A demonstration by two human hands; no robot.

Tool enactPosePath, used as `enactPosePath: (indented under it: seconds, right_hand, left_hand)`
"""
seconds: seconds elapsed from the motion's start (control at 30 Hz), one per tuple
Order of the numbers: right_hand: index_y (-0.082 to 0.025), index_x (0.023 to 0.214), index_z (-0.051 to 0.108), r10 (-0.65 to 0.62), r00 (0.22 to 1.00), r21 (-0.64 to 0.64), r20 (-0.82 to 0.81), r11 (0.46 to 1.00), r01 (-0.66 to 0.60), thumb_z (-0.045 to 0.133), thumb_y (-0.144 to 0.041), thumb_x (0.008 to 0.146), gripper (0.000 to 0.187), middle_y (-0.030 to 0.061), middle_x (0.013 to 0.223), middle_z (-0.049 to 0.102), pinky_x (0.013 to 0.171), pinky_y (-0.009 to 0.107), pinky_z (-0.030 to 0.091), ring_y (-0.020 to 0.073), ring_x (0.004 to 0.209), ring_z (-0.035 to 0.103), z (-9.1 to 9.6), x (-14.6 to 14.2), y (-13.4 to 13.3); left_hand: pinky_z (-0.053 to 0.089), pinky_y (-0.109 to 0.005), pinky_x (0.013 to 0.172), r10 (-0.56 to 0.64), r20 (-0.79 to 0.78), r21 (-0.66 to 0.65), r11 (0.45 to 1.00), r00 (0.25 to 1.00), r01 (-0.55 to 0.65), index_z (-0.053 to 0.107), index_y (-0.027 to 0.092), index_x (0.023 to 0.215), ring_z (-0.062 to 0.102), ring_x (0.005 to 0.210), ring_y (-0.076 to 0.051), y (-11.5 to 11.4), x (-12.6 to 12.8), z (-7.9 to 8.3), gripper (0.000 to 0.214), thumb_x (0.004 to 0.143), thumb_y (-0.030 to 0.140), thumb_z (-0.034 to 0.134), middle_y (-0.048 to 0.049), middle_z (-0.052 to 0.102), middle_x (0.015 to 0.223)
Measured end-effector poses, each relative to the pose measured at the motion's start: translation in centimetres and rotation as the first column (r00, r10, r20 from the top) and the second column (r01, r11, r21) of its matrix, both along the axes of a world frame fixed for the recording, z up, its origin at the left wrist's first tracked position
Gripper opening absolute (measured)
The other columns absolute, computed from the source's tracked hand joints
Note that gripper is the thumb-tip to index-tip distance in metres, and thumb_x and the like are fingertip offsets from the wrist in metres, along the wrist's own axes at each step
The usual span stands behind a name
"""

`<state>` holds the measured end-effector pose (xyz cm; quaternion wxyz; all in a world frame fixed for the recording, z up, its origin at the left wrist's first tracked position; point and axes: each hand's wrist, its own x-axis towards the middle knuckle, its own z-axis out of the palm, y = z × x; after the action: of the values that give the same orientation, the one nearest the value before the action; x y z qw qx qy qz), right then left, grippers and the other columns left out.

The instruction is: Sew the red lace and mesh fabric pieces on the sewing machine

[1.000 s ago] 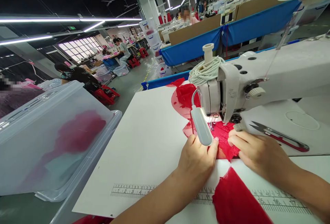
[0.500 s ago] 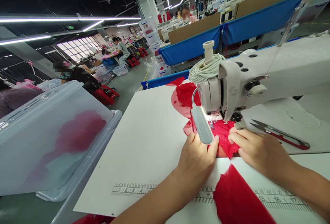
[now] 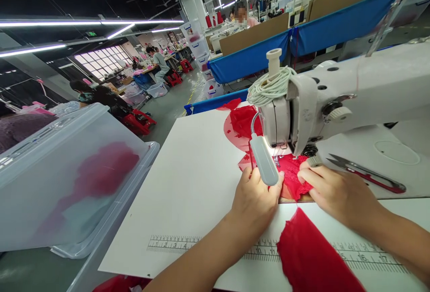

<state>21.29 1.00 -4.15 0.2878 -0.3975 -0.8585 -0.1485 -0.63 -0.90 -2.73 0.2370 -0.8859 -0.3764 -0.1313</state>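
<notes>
- At the far left a translucent plastic bin stands on the near left edge of the bench, with something red showing dimly through its wall.
- Right of it lies the white table top, with a printed ruler strip along its near edge.
- The left hand rests flat, palm down, on the table just near the sewing machine's head, fingers spread and pressing the near left edge of the red lace fabric; it pins the cloth rather than closing around it.
- A small grey lamp on a bent neck hangs over that hand's fingers, lighting them.
- The red lace fabric lies under the needle area of the white sewing machine, between the two hands; more of the same red cloth trails to the far side of the machine head and another fold lies on the near edge of the table.
- A coil of white cord sits on top of the machine head.
- The right hand lies on the right side of the lace, fingertips flat and pressing it down, nothing clasped.
- Farther right, red-handled thread snips lie on the machine bed, apart from the right hand.
</notes>
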Motion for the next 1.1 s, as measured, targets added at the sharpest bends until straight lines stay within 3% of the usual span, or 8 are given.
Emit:
enactPosePath:
  seconds: [0.13, 0.4, 0.53, 0.6, 0.73, 0.83, 0.93, 1.1]
  right_hand:
    - [-0.020, 0.074, 0.054, -0.010, 1.000, 0.012, 0.013, 1.000, 0.010, 0.040, -0.001, 0.076, 0.024, 0.0007, 0.068, 0.057, 0.041, 0.027, 0.018, 0.0106, 0.042, 0.038, 0.0, -0.1, 0.0]
    - [-0.019, 0.077, 0.059, -0.035, 0.999, 0.025, 0.002, 0.999, 0.035, 0.040, -0.007, 0.081, 0.023, 0.0045, 0.074, 0.064, 0.038, 0.026, 0.023, 0.0124, 0.042, 0.045, 0.4, -0.5, -0.1]
    - [-0.018, 0.088, 0.065, -0.005, 1.000, 0.015, -0.009, 1.000, 0.005, 0.041, -0.009, 0.086, 0.025, 0.0063, 0.087, 0.071, 0.042, 0.027, 0.028, 0.0127, 0.045, 0.050, 0.3, -0.4, -0.3]
    - [-0.018, 0.094, 0.066, 0.023, 0.999, -0.011, -0.037, 1.000, -0.024, 0.041, -0.009, 0.091, 0.027, 0.0066, 0.094, 0.073, 0.045, 0.028, 0.031, 0.0128, 0.049, 0.054, 0.1, -0.3, -0.4]
    - [-0.019, 0.097, 0.066, 0.094, 0.988, -0.067, -0.123, 0.992, -0.103, 0.037, -0.007, 0.096, 0.032, 0.0069, 0.101, 0.074, 0.056, 0.028, 0.042, 0.0149, 0.068, 0.065, -0.1, -0.3, -0.6]
    - [-0.017, 0.100, 0.064, 0.152, 0.977, -0.071, -0.149, 0.984, -0.164, 0.035, -0.007, 0.096, 0.031, 0.0089, 0.098, 0.072, 0.064, 0.028, 0.047, 0.0177, 0.079, 0.067, 0.3, -0.7, -0.5]
    - [-0.017, 0.101, 0.065, 0.165, 0.975, -0.073, -0.148, 0.982, -0.177, 0.041, -0.019, 0.100, 0.024, 0.0089, 0.092, 0.070, 0.065, 0.029, 0.048, 0.0182, 0.076, 0.065, 0.6, -1.2, -0.2]
    - [-0.023, 0.084, 0.069, 0.039, 0.983, -0.137, -0.179, 0.988, -0.064, 0.038, -0.027, 0.104, 0.037, 0.0029, 0.077, 0.066, 0.053, 0.025, 0.039, 0.0131, 0.062, 0.060, 0.3, -1.0, -0.2]
  left_hand:
    - [0.048, -0.043, 0.082, -0.001, 0.053, 0.031, 1.000, 0.999, 0.000, 0.068, 0.016, 0.112, 0.064, 0.085, -0.024, 0.1, -0.1, 0.7, 0.032, 0.089, 0.003, 0.050, -0.0106, 0.071, 0.100]
    - [0.041, -0.052, 0.092, 0.014, 0.105, -0.069, 0.998, 0.994, -0.007, 0.067, 0.016, 0.119, 0.060, 0.095, -0.031, -0.7, 0.1, 1.7, 0.034, 0.097, 0.036, 0.050, -0.0124, 0.068, 0.101]
    - [0.043, -0.040, 0.074, -0.042, 0.074, 0.014, 0.999, 0.996, 0.041, 0.065, 0.018, 0.084, 0.055, 0.072, -0.021, -0.2, 0.6, 1.5, 0.013, 0.090, 0.020, 0.054, -0.0047, 0.061, 0.076]
    - [0.034, -0.031, 0.058, -0.042, 0.085, 0.035, 0.999, 0.995, 0.039, 0.055, 0.020, 0.067, 0.044, 0.057, -0.015, 0.2, 0.7, 1.0, 0.020, 0.083, 0.007, 0.054, 0.0006, 0.048, 0.062]
    - [0.025, -0.028, 0.048, -0.029, 0.199, -0.096, 0.994, 0.980, 0.049, 0.049, 0.020, 0.065, 0.041, 0.056, -0.013, 0.6, 0.5, 0.3, 0.027, 0.077, -0.004, 0.046, 0.0011, 0.045, 0.061]
    - [0.039, -0.025, 0.054, 0.020, 0.464, -0.314, 0.938, 0.885, 0.143, 0.055, 0.020, 0.081, 0.054, 0.069, -0.015, 1.0, 0.6, 0.3, 0.023, 0.085, 0.001, 0.042, -0.0019, 0.060, 0.078]
    - [0.049, -0.027, 0.065, 0.123, 0.671, -0.480, 0.823, 0.731, 0.302, 0.054, 0.020, 0.085, 0.059, 0.071, -0.015, 1.8, 0.7, 0.6, 0.021, 0.093, 0.008, 0.039, -0.0013, 0.064, 0.081]
    - [0.053, -0.033, 0.084, 0.081, 0.746, -0.463, 0.776, 0.661, 0.428, 0.059, 0.018, 0.096, 0.063, 0.089, -0.019, 2.7, 0.8, 0.4, 0.023, 0.093, 0.009, 0.039, -0.0061, 0.068, 0.095]
